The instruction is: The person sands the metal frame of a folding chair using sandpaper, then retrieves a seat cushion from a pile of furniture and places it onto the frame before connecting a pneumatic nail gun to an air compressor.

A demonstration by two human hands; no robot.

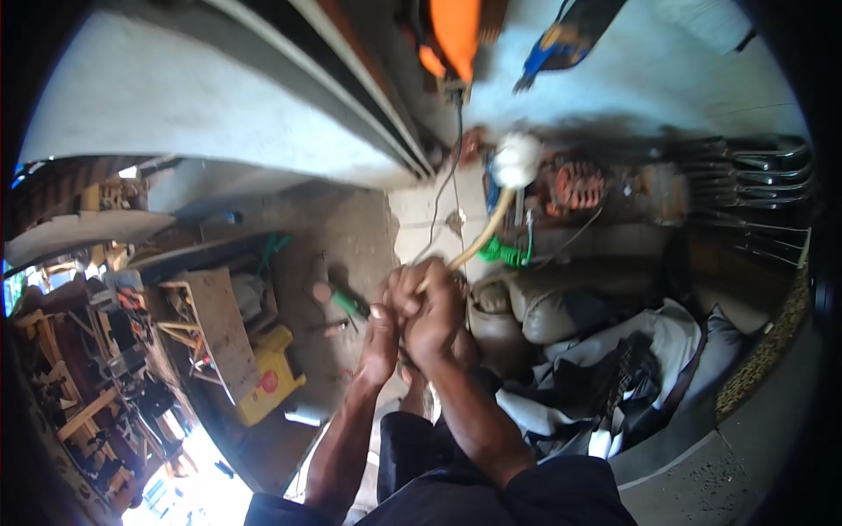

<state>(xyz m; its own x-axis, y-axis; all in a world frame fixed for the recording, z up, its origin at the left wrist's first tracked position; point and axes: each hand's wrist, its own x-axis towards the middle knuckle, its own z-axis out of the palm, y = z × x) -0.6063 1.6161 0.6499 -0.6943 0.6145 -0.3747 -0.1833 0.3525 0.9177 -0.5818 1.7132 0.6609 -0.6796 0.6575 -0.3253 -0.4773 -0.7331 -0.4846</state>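
My right hand (431,320) is closed round a pale, slightly curved stick with a white rounded head (497,213). The stick slants up and away to the right, and its head is blurred, so I cannot tell its exact kind. Pressed against the right hand, my left hand (380,337) is closed too, thumb up; what lies inside its grip is mostly hidden. Just left of it shows a green-handled thing (346,301) with a round pinkish end. I cannot tell whether it touches the hand or lies on the floor below.
A brown padded seat (500,329) with grey and black cloth (640,359) stands to the right. Red coiled machinery (577,186) and green cord (504,252) lie beyond. At left are a yellow stool (267,377), a wooden board (219,316) and a cluttered rack (96,386). Orange equipment (452,39) is at the top.
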